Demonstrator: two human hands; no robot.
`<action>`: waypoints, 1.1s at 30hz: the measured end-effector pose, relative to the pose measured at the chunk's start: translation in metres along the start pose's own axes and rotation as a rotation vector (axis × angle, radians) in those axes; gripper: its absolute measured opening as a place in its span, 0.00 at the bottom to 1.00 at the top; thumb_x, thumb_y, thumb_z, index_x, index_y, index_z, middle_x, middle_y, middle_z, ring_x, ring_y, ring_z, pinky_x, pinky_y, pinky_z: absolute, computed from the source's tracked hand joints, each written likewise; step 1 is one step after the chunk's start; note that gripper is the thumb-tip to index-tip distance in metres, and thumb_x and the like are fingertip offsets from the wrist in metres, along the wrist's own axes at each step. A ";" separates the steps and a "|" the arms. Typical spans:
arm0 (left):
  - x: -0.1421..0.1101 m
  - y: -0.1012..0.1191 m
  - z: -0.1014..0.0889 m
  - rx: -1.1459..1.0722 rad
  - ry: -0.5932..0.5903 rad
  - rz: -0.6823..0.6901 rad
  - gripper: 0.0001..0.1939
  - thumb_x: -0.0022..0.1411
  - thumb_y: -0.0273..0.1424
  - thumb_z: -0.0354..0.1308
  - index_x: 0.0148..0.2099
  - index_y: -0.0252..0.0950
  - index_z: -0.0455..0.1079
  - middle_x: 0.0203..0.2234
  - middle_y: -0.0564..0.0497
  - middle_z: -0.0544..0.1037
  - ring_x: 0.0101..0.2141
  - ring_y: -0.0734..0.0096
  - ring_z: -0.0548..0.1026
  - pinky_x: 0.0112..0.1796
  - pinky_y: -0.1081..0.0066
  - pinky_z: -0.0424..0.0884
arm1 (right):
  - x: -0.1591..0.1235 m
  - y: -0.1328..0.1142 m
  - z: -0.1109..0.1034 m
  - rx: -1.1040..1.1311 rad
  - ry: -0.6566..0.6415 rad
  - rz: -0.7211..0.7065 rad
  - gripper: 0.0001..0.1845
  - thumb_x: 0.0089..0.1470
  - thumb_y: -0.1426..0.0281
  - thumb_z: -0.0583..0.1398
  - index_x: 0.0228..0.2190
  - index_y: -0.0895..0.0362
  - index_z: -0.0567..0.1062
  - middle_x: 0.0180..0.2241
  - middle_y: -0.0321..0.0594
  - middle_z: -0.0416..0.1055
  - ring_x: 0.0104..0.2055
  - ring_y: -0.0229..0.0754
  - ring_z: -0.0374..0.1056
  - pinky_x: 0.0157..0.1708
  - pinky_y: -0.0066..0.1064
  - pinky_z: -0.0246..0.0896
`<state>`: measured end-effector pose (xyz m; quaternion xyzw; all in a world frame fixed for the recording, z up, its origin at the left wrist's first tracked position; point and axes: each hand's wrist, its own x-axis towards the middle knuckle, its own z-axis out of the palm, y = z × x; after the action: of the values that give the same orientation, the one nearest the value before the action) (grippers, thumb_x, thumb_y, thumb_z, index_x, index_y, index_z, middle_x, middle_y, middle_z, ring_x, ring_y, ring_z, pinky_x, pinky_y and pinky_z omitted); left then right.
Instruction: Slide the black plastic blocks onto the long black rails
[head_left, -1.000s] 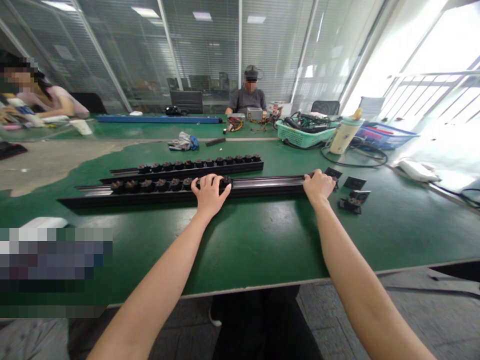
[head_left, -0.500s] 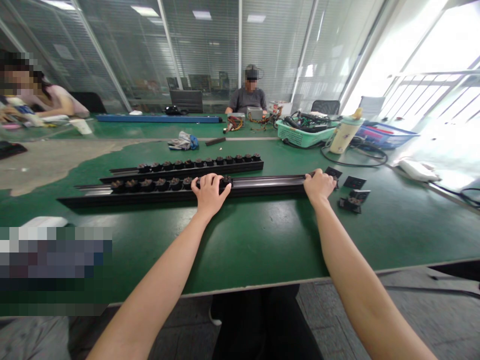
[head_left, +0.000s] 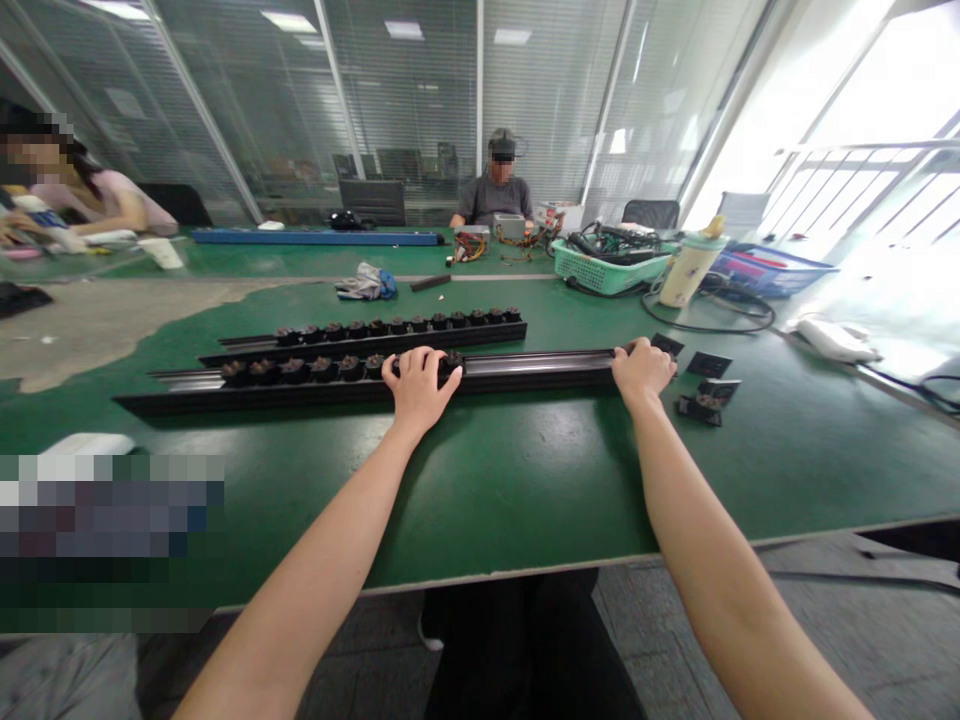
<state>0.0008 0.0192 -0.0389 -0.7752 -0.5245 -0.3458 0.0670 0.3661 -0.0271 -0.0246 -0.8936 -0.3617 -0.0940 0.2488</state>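
A long black metal rail (head_left: 270, 402) lies across the table in front of me. Several black socket-like modules (head_left: 322, 370) with coppery contacts sit in a row in its left part, while the bare channel shows to the right. My left hand (head_left: 420, 385) grips over the rail near its middle, thumb and fingers on the modules there, hiding some of them. At the rail's right end, my right hand (head_left: 643, 370) has its fingers closed round the end; what the fingertips touch is hidden. Behind lies a second, shorter black rail (head_left: 450, 337) with a row of similar modules.
Small black square plates (head_left: 709, 365) and a black bracket-like piece (head_left: 700, 409) lie right of my right hand. Farther back are a green basket (head_left: 600, 275) of cables, a cream tumbler (head_left: 690, 272), a glove (head_left: 367, 283) and a blue bar (head_left: 315, 238). Two people sit across.
My right hand has shifted very slightly to the right at the rail's end. The left hand and both rails look the same.
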 end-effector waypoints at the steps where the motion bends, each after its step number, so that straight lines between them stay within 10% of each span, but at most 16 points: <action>1: 0.000 0.000 0.000 0.004 0.003 0.002 0.19 0.72 0.46 0.52 0.56 0.43 0.73 0.55 0.42 0.76 0.59 0.49 0.68 0.67 0.43 0.47 | 0.000 0.000 0.000 0.003 0.002 0.001 0.21 0.64 0.64 0.58 0.52 0.64 0.78 0.51 0.63 0.77 0.56 0.63 0.69 0.55 0.50 0.56; 33: 0.000 -0.001 0.001 0.014 0.026 0.018 0.18 0.72 0.45 0.53 0.55 0.43 0.73 0.54 0.42 0.77 0.59 0.50 0.69 0.66 0.43 0.48 | 0.004 0.013 0.005 0.122 0.086 0.020 0.20 0.61 0.64 0.59 0.49 0.60 0.79 0.48 0.59 0.73 0.52 0.59 0.65 0.55 0.51 0.54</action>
<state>0.0009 0.0202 -0.0396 -0.7748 -0.5191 -0.3514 0.0824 0.3781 -0.0304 -0.0329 -0.8754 -0.3468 -0.1074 0.3191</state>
